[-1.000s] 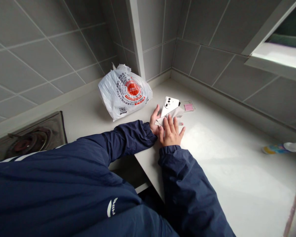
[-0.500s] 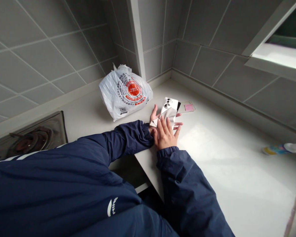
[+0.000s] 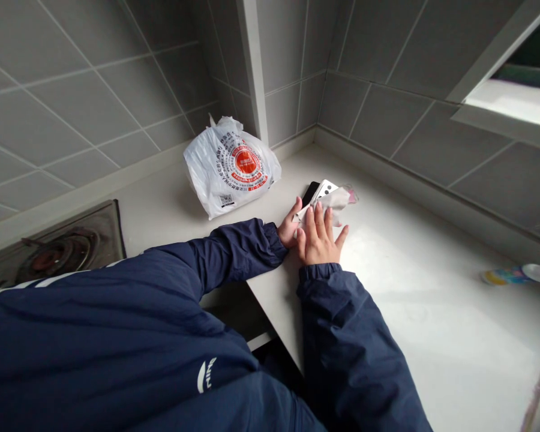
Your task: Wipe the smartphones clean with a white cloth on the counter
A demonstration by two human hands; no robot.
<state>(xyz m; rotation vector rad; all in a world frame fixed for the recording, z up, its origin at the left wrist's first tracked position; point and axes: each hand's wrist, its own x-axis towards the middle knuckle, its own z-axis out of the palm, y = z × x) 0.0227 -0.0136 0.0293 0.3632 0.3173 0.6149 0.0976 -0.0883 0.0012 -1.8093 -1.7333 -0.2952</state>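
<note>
A white phone (image 3: pixel 326 188) with a dark camera cluster lies back-up and tilted above the counter. My left hand (image 3: pixel 288 226) supports it from the left, thumb along the near side; its other fingers are hidden beneath. Over the phone's back lies a crumpled light grey cloth (image 3: pixel 341 200). My right hand (image 3: pixel 320 240) rests flat on this cloth, fingers stretched and spread. Left of the phone a black flat piece (image 3: pixel 311 192) shows; whether it touches the phone I cannot tell. A clear phone case (image 3: pixel 355 195) with a pink patch lies just beyond the cloth, partly covered.
A white plastic bag (image 3: pixel 231 171) with red print stands to the left near the tiled wall. Farther left is a gas stove (image 3: pixel 67 255). A blurred bottle (image 3: pixel 506 275) lies at the right on the white counter (image 3: pixel 414 336).
Both hands, the phone and the cloth have shifted right. The cloth now hides more of the phone and part of the clear case. The black piece shows left of the phone instead of right.
</note>
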